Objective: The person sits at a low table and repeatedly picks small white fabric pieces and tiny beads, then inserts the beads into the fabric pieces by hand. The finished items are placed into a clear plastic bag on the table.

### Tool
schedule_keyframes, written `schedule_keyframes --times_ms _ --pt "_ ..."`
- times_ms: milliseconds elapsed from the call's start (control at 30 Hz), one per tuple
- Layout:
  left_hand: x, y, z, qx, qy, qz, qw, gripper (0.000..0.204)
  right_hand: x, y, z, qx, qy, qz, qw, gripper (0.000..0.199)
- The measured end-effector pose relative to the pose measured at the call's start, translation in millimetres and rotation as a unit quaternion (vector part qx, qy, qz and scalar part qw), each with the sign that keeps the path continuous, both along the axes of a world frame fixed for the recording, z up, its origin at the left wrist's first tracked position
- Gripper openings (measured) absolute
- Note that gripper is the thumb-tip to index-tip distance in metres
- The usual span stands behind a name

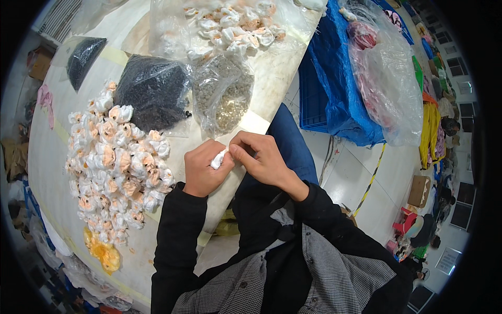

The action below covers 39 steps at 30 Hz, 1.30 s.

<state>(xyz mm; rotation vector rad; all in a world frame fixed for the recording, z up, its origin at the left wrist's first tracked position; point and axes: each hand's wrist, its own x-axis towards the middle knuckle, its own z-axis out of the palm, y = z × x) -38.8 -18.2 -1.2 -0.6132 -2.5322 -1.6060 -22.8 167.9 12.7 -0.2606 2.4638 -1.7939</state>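
Close to the table's near edge, a small white fabric piece (217,160) pokes out of my closed left hand (203,168). My right hand (263,159) meets it from the right, its thumb and forefinger pinched at the piece's upper end. The fingers cover most of it. To the left lies a big pile of white and peach fabric puffs (112,167), with dark bits at some centres. Beyond my hands are a plastic bag of small black pieces (154,91) and a clear bag of pale, partly gold bits (222,97).
More white and peach puffs (238,31) lie on clear plastic at the table's far end. A yellow crumpled item (102,251) sits below the left pile. Right of the table (141,256) stands a blue crate (312,107) with blue sheeting (340,89) and a clear bag (389,89).
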Motion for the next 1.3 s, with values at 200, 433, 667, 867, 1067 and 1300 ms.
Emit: schedule_keyframes --times_ms 200,433,667,867,1067,1300 --pt "1.0 2.2 -2.6 0.038 -0.016 0.045 0.998 0.010 -8.6 -2.5 2.4 0.077 0.098 -0.046 0.991 0.014" --pt "-1.0 -0.6 -5.9 0.056 -0.091 0.069 0.992 0.016 -59.8 -0.7 -8.2 0.273 0.239 -0.090 0.927 0.010" --pt "-1.3 -1.4 -8.9 0.084 -0.096 0.075 0.989 0.016 -66.8 -2.7 -20.2 0.281 0.206 -0.073 0.934 0.010" --pt "-0.4 -3.7 -12.1 0.112 -0.089 0.093 0.985 0.014 -65.5 -3.8 -18.3 0.297 0.193 -0.074 0.932 0.011" --pt "-0.8 -4.4 -13.9 0.150 -0.100 0.094 0.979 0.013 -66.7 -6.1 -20.6 0.303 0.211 -0.080 0.926 0.011" --pt "-1.1 -4.2 -9.4 0.157 -0.105 0.088 0.978 0.011 -56.8 -2.9 -13.7 0.084 0.155 -0.096 0.980 0.012"
